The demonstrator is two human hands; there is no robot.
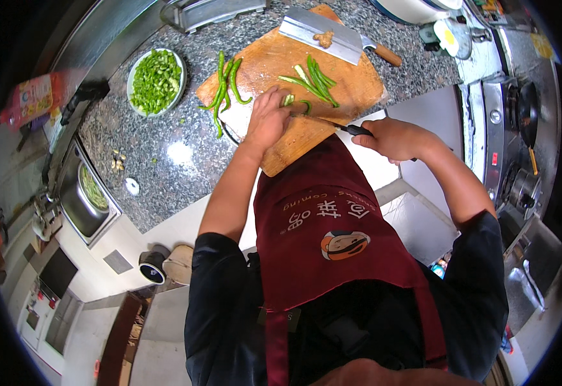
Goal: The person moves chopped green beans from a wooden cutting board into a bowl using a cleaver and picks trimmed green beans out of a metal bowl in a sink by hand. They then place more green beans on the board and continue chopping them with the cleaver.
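My right hand grips the black handle of a knife, its narrow blade angled left across the wooden cutting board. My left hand presses on the board by the blade's tip. A cut piece of green chili pepper shows at its fingertips, and a curved pepper piece lies just beside it. Split pepper lengths rest farther up the board. Several whole green chili peppers straddle the board's left edge. What lies under my left palm is hidden.
A cleaver with a ginger piece on its blade lies at the board's far side. On the granite counter are a plate of chopped peppers and garlic cloves. A sink is left, a stove right.
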